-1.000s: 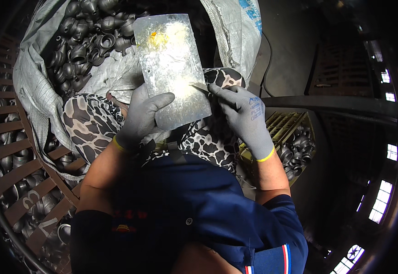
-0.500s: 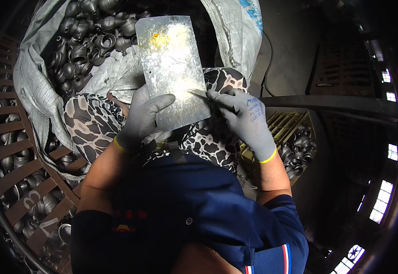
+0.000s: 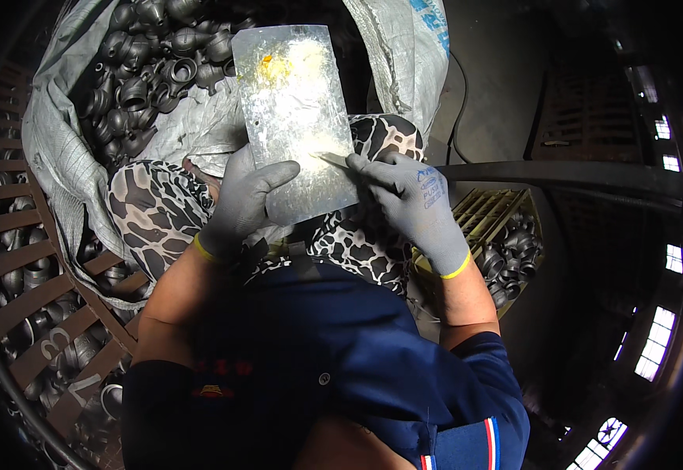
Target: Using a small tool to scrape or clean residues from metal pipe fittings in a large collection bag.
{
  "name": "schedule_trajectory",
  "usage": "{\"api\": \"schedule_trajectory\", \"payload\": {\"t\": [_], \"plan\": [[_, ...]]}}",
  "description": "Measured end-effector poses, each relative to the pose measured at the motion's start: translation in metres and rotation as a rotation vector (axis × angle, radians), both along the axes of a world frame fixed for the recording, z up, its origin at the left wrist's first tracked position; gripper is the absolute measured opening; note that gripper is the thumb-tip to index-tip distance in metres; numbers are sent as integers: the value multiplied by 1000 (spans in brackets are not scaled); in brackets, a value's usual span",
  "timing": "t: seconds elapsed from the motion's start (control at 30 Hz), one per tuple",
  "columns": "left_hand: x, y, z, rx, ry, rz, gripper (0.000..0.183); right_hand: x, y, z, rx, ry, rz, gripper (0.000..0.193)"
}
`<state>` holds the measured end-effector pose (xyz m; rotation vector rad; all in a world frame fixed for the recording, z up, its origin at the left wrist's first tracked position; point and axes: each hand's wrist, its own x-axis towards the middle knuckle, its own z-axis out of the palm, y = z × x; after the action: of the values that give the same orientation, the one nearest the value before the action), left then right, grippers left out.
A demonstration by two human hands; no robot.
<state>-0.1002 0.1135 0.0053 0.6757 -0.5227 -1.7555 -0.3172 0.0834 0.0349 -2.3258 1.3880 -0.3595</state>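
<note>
A shiny, scuffed rectangular metal sheet (image 3: 290,117) with a yellow-orange smear near its top is held up over my lap. My gloved left hand (image 3: 249,192) grips its lower left edge, thumb across the front and fingers hidden behind. In my gloved right hand (image 3: 404,188) is a thin, pointed blade-like tool (image 3: 332,159), pinched between thumb and fingers. Its tip lies over the bright middle of the sheet; glare hides whether it touches. The tool's other end is hidden by the hand.
Ahead on the left, a large white woven sack (image 3: 56,133) holds many dark metal fittings (image 3: 134,94). Slatted brown metal crates (image 3: 16,262) with more fittings stand at left. A yellowish crate (image 3: 478,215) of fittings sits right, below a long dark bar (image 3: 561,176).
My right hand and the blade-like tool have shifted slightly left across the sheet. The sheet has moved very slightly; my left hand keeps its grip.
</note>
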Motion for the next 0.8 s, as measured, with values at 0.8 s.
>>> {"api": "schedule_trajectory", "payload": {"t": [0.8], "plan": [[4, -1, 5, -4, 0, -35, 52, -1, -3, -5, 19, -16, -4, 40]]}}
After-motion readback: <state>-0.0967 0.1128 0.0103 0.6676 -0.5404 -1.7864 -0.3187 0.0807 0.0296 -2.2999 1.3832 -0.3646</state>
